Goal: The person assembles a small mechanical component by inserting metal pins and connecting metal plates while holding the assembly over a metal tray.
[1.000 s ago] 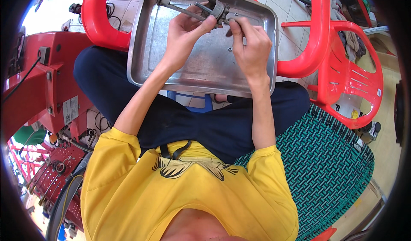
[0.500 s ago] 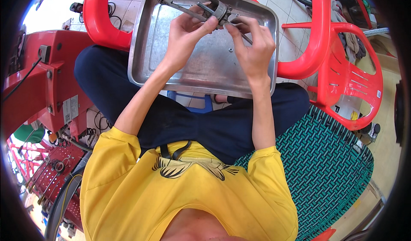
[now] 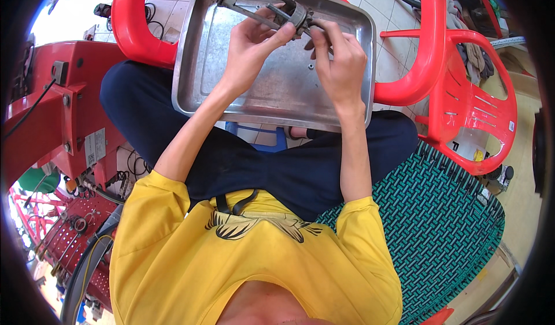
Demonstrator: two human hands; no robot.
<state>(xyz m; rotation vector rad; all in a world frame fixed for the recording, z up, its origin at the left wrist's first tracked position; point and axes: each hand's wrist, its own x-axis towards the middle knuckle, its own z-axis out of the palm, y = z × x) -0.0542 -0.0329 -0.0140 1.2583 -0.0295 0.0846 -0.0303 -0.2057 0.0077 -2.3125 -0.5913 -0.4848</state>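
Observation:
A long grey metal mechanical part (image 3: 263, 1) with rods and a round collar lies across the far side of a shallow steel tray (image 3: 202, 82). My left hand (image 3: 254, 42) grips the part just below its collar. My right hand (image 3: 338, 56) pinches the collar end of the same part with its fingertips. A small screw (image 3: 311, 67) lies loose on the tray floor between my hands. The tray rests on my knees, above my dark trousers.
A red plastic chair (image 3: 462, 94) stands at the right, and its red frame (image 3: 130, 24) curves around the tray. A red machine (image 3: 52, 117) with cables is at the left. A green woven mat (image 3: 451, 232) lies at lower right.
Both hands have shifted slightly along the metal part, the left thumb now higher on the collar. The part and tray stay in place.

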